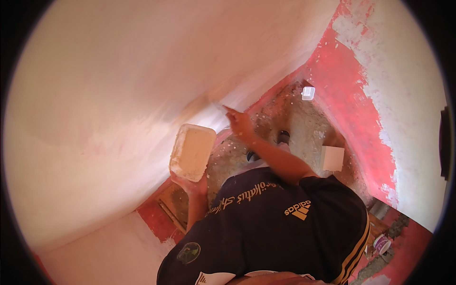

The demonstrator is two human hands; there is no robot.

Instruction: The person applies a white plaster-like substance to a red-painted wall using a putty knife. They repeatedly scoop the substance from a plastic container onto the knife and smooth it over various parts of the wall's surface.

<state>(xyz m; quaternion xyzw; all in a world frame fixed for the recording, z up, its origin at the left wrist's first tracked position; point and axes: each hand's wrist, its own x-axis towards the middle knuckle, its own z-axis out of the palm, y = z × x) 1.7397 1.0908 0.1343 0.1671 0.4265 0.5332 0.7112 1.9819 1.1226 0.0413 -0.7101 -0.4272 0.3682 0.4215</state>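
By the wall [118,95], the tray [192,149] is grasped at its near end by the fingers of the left hand [194,184]; farther right, a blurred blade [219,108] is gripped by the right hand [241,126].

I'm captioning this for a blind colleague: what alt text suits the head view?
A person's left hand holds a pale rectangular tray beside a pale wall, while the right hand holds a thin, blurred tool at or near it. Below are a stained floor and, rightward, a patchy red-and-white wall.
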